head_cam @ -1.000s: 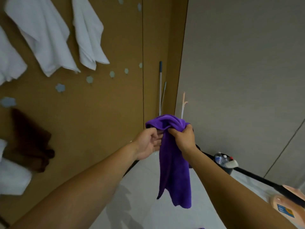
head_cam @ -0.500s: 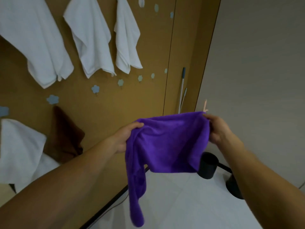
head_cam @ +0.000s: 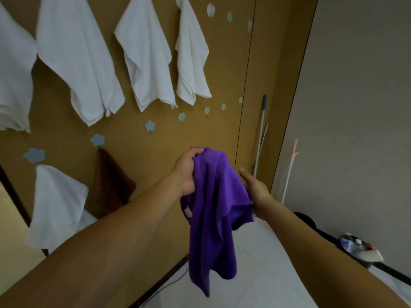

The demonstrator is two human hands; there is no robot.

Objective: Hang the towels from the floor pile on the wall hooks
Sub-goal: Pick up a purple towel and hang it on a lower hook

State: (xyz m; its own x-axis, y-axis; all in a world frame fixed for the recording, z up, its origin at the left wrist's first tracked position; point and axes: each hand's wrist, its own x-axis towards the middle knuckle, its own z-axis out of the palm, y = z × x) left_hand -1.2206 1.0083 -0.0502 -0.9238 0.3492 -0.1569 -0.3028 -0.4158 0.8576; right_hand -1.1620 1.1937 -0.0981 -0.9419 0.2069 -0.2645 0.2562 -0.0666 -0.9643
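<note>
Head view is showing the person's left hand gripping the bunched top of a purple towel, its fingers clenching around the cloth. The towel is hanging down from that hand in loose folds, above the white floor and in front of the brown wooden wall. The right hand is lying against the towel's right side with its fingers straight and released, pointing toward the wall; the towel's right edge is touching that hand near the wrist.

On the far wall, three white towels are hanging side by side in the upper row, with part of another showing at the left edge. Lower left, a brown towel is hanging beside one more white towel. A row of pale blue flower-shaped hooks is running bare between the upper towels and the hands, rising toward the right. A mop handle is leaning in the corner to the right of the hooks, where the wooden wall is meeting a grey wall.
</note>
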